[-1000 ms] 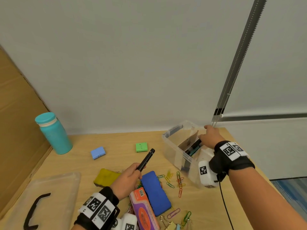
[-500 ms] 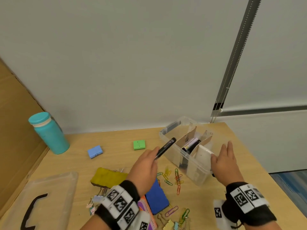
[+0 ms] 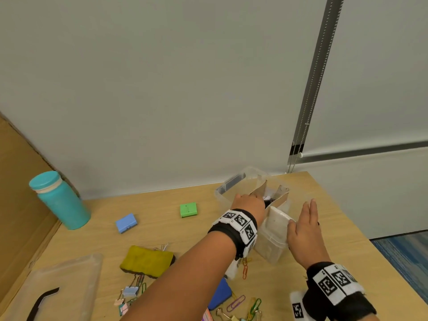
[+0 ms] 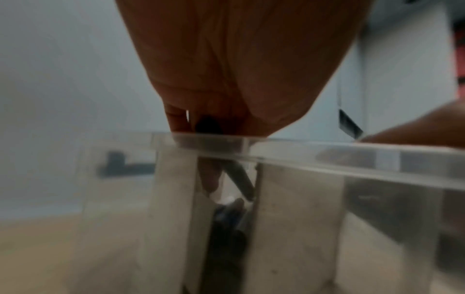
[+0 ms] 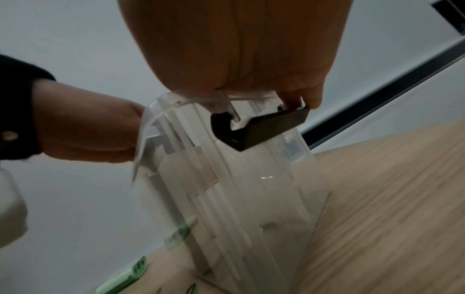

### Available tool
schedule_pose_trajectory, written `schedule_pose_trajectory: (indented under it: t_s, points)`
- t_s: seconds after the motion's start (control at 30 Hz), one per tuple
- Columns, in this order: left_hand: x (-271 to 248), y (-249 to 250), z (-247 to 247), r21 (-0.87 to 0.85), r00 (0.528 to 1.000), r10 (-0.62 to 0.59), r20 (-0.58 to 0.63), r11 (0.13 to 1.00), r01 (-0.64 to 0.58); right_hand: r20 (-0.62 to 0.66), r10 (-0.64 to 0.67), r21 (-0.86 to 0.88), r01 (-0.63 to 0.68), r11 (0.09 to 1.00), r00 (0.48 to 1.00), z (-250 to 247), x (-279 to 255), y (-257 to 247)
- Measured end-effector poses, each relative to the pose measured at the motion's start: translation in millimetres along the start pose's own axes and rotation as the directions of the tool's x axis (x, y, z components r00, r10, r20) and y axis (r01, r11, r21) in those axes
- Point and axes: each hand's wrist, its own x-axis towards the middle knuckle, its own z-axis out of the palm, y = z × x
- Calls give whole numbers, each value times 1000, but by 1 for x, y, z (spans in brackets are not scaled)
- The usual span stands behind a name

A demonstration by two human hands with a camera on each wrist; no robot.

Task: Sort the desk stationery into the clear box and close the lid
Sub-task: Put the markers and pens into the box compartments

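Note:
The clear box (image 3: 269, 247) stands at the desk's right back, split by cardboard dividers (image 3: 281, 195). My left hand (image 3: 249, 202) reaches over its left rim into the middle slot and grips a black marker (image 3: 269, 200). In the left wrist view the marker (image 4: 239, 179) slants down between the dividers beside a fingertip (image 4: 210, 179). My right hand (image 3: 303, 228) lies flat on the box's near right rim with straight fingers. From the right wrist the palm covers the rim above the black latch (image 5: 259, 127). The clear lid (image 3: 69, 281) lies at the front left.
A teal bottle (image 3: 60, 200) stands at the left by a cardboard wall. On the desk lie a green box (image 3: 188, 210), a small blue box (image 3: 126, 223), a yellow eraser (image 3: 148, 261), a blue eraser (image 3: 220, 295), binder clips (image 3: 129, 293) and several paper clips (image 3: 251, 306).
My left hand carried the black marker from the desk's middle rightward into the box. My right hand came out of the box and settled on its near right rim.

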Motion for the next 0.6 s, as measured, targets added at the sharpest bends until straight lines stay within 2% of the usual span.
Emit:
schedule_pose_trajectory:
  t_s: [0.07, 0.23, 0.33, 0.47, 0.53, 0.6]
  points:
    - [3, 1, 2, -79, 997, 23, 71, 997, -17, 4, -2, -2, 2, 1000, 1000, -1, 0, -1]
    - [3, -10, 15, -235, 994, 71, 84, 971, -49, 15, 8, -10, -8, 1000, 1000, -2, -2, -2]
    - [-11, -19, 19, -327, 994, 94, -57, 939, -107, 17, 8, -5, -8, 1000, 1000, -3, -1, -3]
    - [-54, -39, 32, -397, 942, 91, -325, 891, -222, 37, 13, -1, -13, 1000, 999, -4, -3, -4]
    - [-76, -56, 46, -400, 920, 77, -383, 885, -240, 46, 16, 4, -16, 1000, 999, -4, -3, -5]
    - [-96, -77, 63, -398, 922, 55, -384, 891, -219, 61, 12, 24, -14, 1000, 998, -4, -3, -6]
